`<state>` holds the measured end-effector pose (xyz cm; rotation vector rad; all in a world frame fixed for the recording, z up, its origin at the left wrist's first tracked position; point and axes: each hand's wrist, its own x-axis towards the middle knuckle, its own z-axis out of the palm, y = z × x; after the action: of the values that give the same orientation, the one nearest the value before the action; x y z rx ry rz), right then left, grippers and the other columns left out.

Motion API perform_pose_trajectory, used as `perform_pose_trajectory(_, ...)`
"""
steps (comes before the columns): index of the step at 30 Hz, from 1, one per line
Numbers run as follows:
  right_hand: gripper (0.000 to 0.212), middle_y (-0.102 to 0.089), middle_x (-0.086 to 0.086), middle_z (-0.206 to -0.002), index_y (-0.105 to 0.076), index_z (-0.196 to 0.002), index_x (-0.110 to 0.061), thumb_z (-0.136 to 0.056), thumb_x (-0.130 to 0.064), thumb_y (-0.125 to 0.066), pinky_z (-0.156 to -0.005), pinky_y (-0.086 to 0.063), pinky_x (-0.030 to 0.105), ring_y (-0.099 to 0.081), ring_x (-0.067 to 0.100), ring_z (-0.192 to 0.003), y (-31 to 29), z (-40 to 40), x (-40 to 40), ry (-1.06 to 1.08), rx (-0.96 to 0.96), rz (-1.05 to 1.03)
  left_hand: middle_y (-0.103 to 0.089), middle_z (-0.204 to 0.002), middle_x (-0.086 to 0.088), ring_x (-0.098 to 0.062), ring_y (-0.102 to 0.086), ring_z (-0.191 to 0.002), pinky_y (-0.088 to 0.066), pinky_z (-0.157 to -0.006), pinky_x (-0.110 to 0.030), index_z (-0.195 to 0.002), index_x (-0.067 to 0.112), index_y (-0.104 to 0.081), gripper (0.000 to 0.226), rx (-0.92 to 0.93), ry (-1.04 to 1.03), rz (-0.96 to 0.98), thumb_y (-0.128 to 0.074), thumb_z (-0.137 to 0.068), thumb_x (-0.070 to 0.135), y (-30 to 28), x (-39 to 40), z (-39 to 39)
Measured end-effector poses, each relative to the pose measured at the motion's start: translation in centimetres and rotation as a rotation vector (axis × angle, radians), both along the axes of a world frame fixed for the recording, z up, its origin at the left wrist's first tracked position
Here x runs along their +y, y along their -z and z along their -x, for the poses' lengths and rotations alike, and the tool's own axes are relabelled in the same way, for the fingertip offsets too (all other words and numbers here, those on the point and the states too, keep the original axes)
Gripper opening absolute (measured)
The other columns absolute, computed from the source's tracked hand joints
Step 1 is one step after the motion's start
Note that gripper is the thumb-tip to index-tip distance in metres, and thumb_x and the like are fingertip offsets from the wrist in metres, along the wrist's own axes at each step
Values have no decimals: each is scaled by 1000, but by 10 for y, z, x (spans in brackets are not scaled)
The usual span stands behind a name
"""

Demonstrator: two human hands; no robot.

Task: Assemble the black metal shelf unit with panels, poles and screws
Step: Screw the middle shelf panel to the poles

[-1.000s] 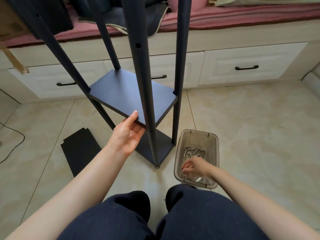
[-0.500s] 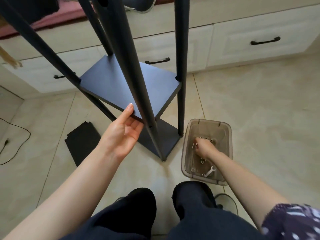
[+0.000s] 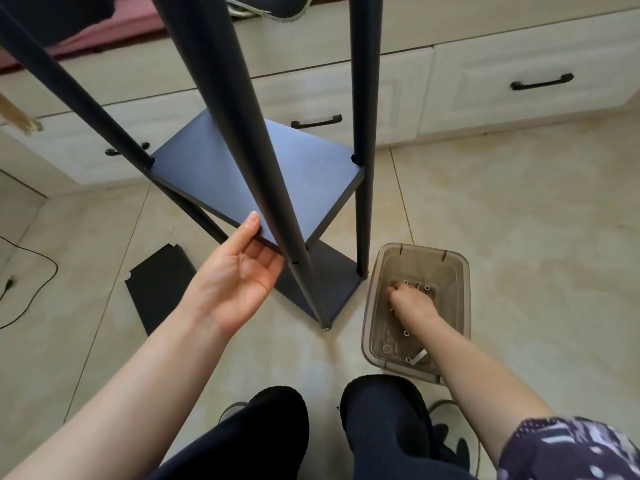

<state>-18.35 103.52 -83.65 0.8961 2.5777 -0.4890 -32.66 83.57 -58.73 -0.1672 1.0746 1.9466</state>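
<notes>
— Fingers (image 3: 250,226) of the left hand (image 3: 239,275) lie straight, palm up, under the near edge of the raised shelf panel (image 3: 221,171), thumb on top?
— Yes, beside the front pole (image 3: 263,161) (it slants across the panel). The lower panel (image 3: 329,275) sits near the floor.
— And the right hand (image 3: 410,301)?
— Down in the brown plastic bin (image 3: 457,282), fingers curled among the screws (image 3: 426,287); whether they pinch one I cannot tell. A spare panel (image 3: 157,285) lies flat on the tiles.

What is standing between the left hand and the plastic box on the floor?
In the head view, the nearest black pole stands between the left hand and the plastic box.
</notes>
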Motion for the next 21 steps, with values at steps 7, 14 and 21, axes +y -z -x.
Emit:
perform_pose_trajectory(7,47,-53,17,-127,-45,-132,-3,-88,-1,-63,-86,-52,41,-52,34,-115,-17,-7,-4,-97,-28,-153,-76,-109,-9,-24,-73,-104,-61,-76,-36,-102,9,-78,23,45,39,34,-66,-87,21,6,-2,4)
perform_pose_trajectory(14,13,-63,12,-98,-42,-112,-9,-104,-19,-42,-67,-50,39,-61,31,-82,-87,-16,-11,73,147,59,-77,-95,-5,-24,-75,-98,-59,-89,-41,-116,10,-66,24,228,66,114,-57,-100,26,7,-1,4)
perform_pose_trajectory(21,12,-75,-1,-72,-61,-97,-15,-97,-24,-53,-58,-43,17,-62,3,-58,-196,-21,-52,307,569,528,-74,-101,-11,-27,-75,-95,-57,-91,-46,-126,4,-59,43,382,39,316,-54,-102,39,9,6,-3)
